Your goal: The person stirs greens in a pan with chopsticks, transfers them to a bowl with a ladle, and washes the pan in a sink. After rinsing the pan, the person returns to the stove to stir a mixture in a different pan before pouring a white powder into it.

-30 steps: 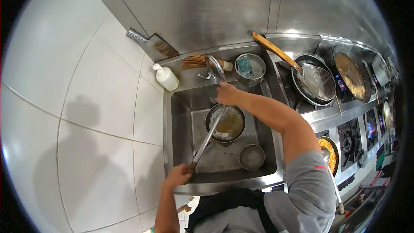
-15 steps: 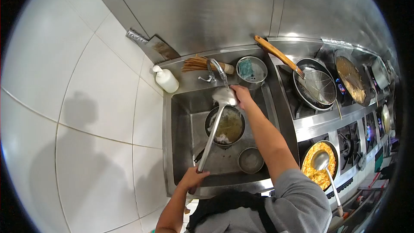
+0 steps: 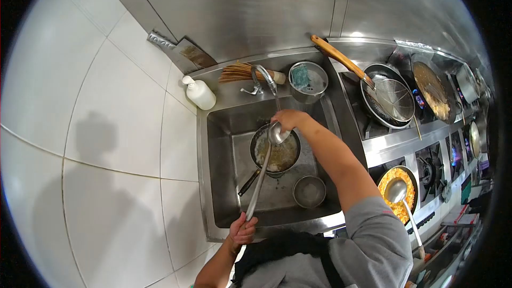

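A long metal ladle (image 3: 260, 186) slants across the sink (image 3: 226, 154). My left hand (image 3: 242, 231) is closed round the lower end of its handle. At the bowl end, my right hand (image 3: 288, 119) has its fingers wrapped on the ladle's rim, under the faucet (image 3: 265, 77) with water running from it. Below the ladle bowl, a dark frying pan (image 3: 286, 160) with cloudy liquid rests in the sink, its black handle pointing to the lower left. A small round metal bowl (image 3: 309, 192) stands to the pan's right.
Behind the sink are a white pump bottle (image 3: 200, 94), a bamboo brush (image 3: 240, 72), a pot with a green scrubber (image 3: 308, 92) and a cleaver (image 3: 189, 53). On the right, the stove holds a strainer over a pan (image 3: 393, 100) and a pan of yellow-orange food (image 3: 392, 181).
The ladle bowl has turned over and come down from the faucet toward the pan. My right hand has moved down and left with it, and my left hand has turned on the handle.
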The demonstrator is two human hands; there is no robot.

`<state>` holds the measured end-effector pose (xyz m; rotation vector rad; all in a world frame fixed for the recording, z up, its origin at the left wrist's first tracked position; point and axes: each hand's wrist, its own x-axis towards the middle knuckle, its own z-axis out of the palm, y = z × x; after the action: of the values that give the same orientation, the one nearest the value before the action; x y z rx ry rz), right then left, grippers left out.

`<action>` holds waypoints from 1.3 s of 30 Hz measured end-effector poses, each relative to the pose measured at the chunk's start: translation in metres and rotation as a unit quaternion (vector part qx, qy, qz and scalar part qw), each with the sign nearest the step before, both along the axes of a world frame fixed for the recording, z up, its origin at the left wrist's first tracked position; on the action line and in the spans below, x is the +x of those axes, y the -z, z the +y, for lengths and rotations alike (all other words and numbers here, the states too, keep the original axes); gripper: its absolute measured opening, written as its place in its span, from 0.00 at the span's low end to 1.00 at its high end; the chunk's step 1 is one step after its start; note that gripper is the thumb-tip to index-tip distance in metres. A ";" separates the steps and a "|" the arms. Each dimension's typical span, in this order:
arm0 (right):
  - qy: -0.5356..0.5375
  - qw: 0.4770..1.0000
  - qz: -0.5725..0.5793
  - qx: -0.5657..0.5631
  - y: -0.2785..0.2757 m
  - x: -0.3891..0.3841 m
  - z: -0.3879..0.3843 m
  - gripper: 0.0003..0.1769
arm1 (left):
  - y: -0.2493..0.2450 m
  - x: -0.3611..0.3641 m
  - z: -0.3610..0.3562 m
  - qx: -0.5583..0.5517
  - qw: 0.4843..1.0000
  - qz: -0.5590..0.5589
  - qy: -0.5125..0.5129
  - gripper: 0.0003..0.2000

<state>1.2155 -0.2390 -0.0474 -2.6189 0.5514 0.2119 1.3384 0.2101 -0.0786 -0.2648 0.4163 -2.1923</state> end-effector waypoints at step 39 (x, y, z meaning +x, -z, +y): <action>0.207 0.963 0.003 0.172 0.005 -0.102 0.379 0.29 | -0.122 -0.043 0.074 -0.065 0.243 -0.918 -0.308 0.11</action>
<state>1.1130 0.1403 -0.0527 -2.1142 0.9553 0.1623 1.2954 0.2836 0.0433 1.6811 -1.0677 -0.4532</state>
